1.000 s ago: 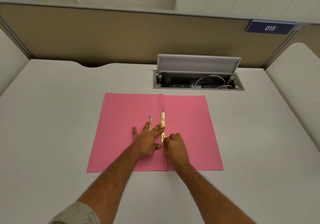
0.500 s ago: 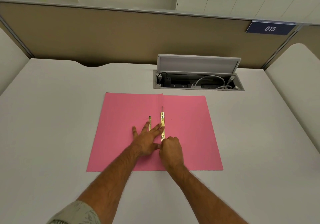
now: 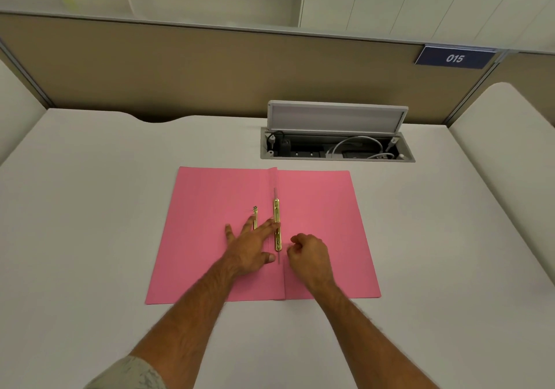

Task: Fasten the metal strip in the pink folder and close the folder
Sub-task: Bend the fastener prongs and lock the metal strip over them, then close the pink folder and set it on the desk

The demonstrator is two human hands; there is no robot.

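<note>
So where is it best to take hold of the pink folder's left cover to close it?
Probably the pink folder is best gripped at its free left edge, coming from the left: it lies open and flat, hinged at the centre crease, so that edge swings over.

The open folder (image 3: 315,223) lay flat on the bench (image 3: 90,223), the metal strip (image 3: 277,220) along its centre fold, the cable box (image 3: 336,148) behind it.

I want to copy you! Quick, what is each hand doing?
Left hand: open, fingers spread flat on the pink folder, one fingertip on the metal strip.
Right hand: loosely curled, holding nothing visible.
</note>
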